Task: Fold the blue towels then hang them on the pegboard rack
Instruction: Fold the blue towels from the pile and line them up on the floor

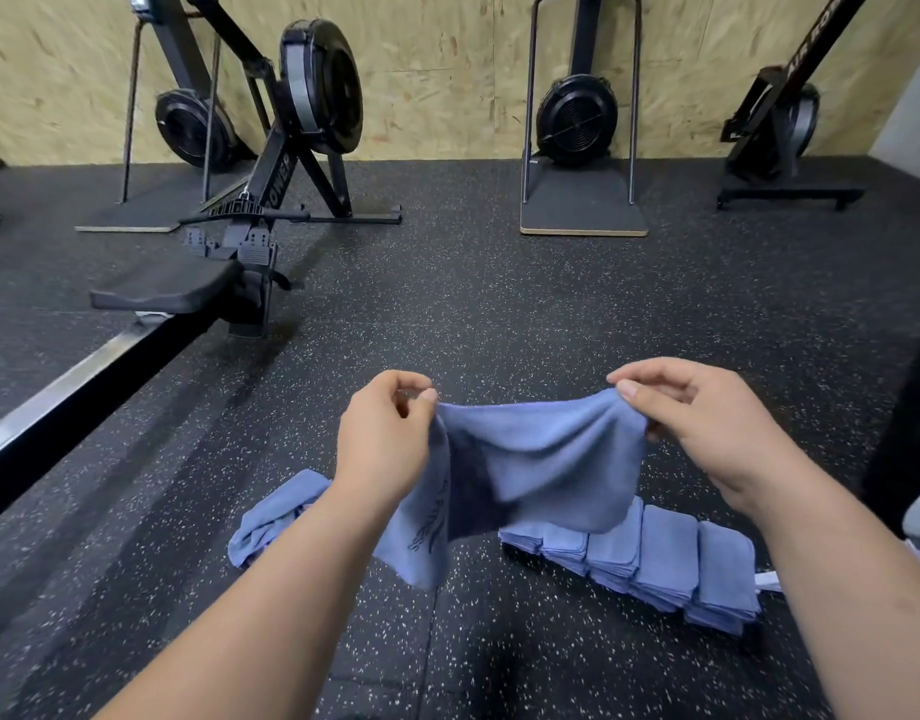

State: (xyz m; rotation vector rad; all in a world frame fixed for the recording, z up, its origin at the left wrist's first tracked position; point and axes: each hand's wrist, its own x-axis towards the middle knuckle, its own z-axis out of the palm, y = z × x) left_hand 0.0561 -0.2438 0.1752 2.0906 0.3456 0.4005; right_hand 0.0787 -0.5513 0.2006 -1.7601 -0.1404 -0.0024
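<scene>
I hold the towel [541, 459] in the air over the floor [499, 304], long axis left-right, body hanging down. My left hand [382, 433] pinches its left corner and my right hand [707, 423] pinches its right corner, fingers curled. The folded stack [655, 558] lies below right, a loose towel [271, 517] below left.

Your left hand [382, 433] and right hand [707, 428] pinch a blue towel [541, 470] — held above the folded towels [671, 558] on the floor [499, 304].

"OWER" on rowing machine leg [277, 183], "AIR" on right rower's rail [815, 43].
</scene>
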